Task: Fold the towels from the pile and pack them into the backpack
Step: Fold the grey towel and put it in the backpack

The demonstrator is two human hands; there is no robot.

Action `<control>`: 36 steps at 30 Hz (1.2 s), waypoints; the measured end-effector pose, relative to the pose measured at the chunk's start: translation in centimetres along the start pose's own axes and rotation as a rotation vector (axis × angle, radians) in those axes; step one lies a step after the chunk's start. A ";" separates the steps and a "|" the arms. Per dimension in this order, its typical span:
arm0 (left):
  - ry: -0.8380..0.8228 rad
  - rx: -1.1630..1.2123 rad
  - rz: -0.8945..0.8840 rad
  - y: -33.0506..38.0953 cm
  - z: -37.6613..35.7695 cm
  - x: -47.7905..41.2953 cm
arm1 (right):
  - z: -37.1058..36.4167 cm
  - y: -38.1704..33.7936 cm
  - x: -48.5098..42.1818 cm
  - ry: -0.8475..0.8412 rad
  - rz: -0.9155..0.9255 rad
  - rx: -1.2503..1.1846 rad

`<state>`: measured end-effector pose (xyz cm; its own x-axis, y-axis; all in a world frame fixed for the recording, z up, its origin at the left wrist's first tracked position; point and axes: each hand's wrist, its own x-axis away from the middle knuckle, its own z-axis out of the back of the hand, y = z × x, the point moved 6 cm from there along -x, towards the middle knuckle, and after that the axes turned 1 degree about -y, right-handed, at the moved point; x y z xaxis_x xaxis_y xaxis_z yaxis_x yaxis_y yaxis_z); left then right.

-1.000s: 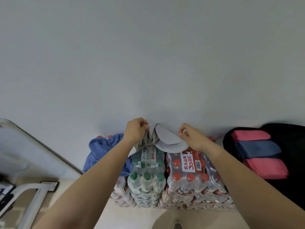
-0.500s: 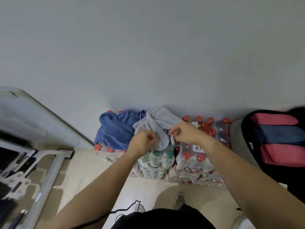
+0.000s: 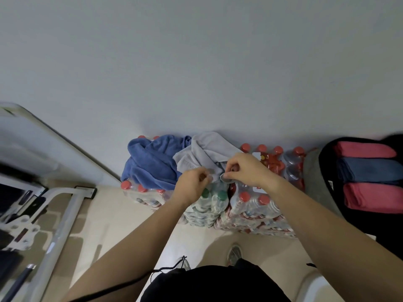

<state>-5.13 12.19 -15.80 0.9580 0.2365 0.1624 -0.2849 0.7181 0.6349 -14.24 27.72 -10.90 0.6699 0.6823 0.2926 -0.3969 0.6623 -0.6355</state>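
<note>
grey towel point(image 3: 205, 153) pinched between left hand point(image 3: 192, 182), right hand point(image 3: 244, 168)

Pretty dim, flat indoor light. The wall point(image 3: 196, 62) shades darker toward the top, with soft shadows on the floor point(image 3: 122, 214) near the shoes point(image 3: 234, 253). Big fisheye bend at the edges, the backpack point(image 3: 327, 162) on the right looks stretched, and the metal frame point(image 3: 65, 214) on the left is motion-smeared

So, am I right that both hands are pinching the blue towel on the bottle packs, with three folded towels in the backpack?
No: the head view shows the left hand and right hand pinching the grey towel, not the blue towel beside it. The rest holds: it lies on the bottle packs, with three folded towels in the backpack.
</note>
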 end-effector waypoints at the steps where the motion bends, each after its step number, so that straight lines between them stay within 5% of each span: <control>1: 0.026 0.093 0.024 0.3 0.7 -0.1 | 0.1 -0.4 -0.2 0.022 0.031 0.019; 5: 0.114 0.427 0.104 1.3 3.0 0.1 | 0.6 -1.7 -0.7 0.071 0.067 -0.049; 12: 0.095 0.644 0.083 1.8 3.8 0.4 | 0.6 -3.3 -1.2 0.130 0.050 -0.200; 24: 0.085 0.700 0.079 2.4 4.5 1.1 | 0.5 -3.7 -1.2 0.203 -0.013 -0.190; 31: 0.206 0.463 0.034 1.6 7.6 0.7 | 0.7 -3.1 -1.3 0.035 0.014 -0.099; 36: 0.368 0.477 0.100 -1.6 12.0 1.0 | -2.6 -3.2 1.0 -0.254 0.032 0.041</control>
<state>-3.31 3.43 -7.54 0.8288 0.5592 0.0209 -0.2447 0.3286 0.9122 -10.70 25.46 -10.44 0.4797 0.7553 0.4465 -0.4438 0.6479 -0.6191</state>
